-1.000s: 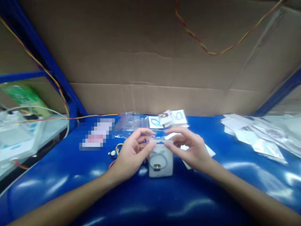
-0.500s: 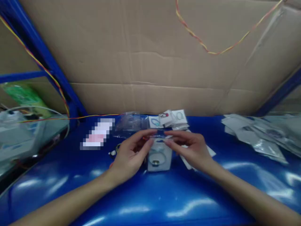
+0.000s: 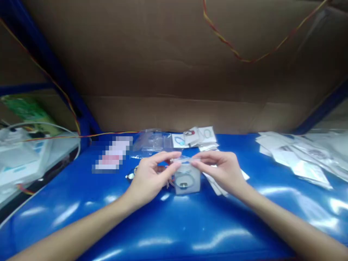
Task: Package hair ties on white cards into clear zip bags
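Between my hands hangs a small clear plastic bag [image 3: 187, 186] with a white card and a ring-shaped bracelet inside; a gold-coloured piece shows at the ring's lower part. My left hand [image 3: 152, 177] pinches the bag's top left edge between thumb and fingers. At the top right edge my right hand [image 3: 220, 170] pinches it the same way. Partly behind my left hand lie small corded items [image 3: 131, 175], too blurred to name. White cards [image 3: 216, 185] lie on the blue table behind my right hand.
Clear empty bags [image 3: 152, 141] lie at the back, beside several bagged cards with bracelets [image 3: 201, 136]. More white packets [image 3: 301, 159] are piled at right. A blurred-out white and pink item [image 3: 114, 154] lies at left. Cardboard [image 3: 174, 83] stands behind the blue table [image 3: 174, 232].
The bag has shifted slightly right, and its lower end has come up a little. Both hands still pinch its top edge. The cardboard looks darker and the table brighter.
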Demonstrator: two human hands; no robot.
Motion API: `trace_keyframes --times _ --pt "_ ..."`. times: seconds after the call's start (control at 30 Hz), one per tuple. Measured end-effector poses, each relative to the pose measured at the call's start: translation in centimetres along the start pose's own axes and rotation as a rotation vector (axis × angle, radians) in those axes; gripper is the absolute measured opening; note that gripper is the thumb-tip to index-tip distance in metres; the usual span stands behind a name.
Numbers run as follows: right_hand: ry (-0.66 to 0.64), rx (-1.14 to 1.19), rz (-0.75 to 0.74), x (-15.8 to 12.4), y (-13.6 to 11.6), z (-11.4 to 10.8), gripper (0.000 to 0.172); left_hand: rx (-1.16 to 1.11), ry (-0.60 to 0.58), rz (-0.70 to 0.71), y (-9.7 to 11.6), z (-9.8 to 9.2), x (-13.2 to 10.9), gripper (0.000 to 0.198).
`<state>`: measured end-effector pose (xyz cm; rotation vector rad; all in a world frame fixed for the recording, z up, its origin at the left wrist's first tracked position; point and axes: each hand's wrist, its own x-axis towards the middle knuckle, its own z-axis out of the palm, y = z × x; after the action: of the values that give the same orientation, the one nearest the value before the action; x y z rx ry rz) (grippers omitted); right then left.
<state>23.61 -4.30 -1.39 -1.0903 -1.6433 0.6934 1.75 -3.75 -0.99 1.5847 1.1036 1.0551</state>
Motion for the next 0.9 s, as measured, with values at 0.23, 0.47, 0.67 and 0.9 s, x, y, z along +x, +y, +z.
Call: trace_keyframes --times 0.23,0.47,0.67,0.9 --pt "-0.034 -0.025 -0.019 0.06 0.21 0.01 0.02 0.094 -0.007 0.068 -0.34 -0.26 0.28 0.027" --pt "-0.039 -0.046 0.006 0.15 0.21 0.12 0.021 0.131 0.013 0.142 -0.78 -0.56 0.44 0.023" --pt "-0.061 -0.027 0.049 0.53 0.54 0.08 0.027 0.049 0.006 0.059 -0.5 -0.45 0.28 0.027" --pt "-0.216 0.152 0.249 0.68 0.67 0.0 0.032 -0.1 -0.04 -0.086 -0.41 -0.12 0.32 0.034"
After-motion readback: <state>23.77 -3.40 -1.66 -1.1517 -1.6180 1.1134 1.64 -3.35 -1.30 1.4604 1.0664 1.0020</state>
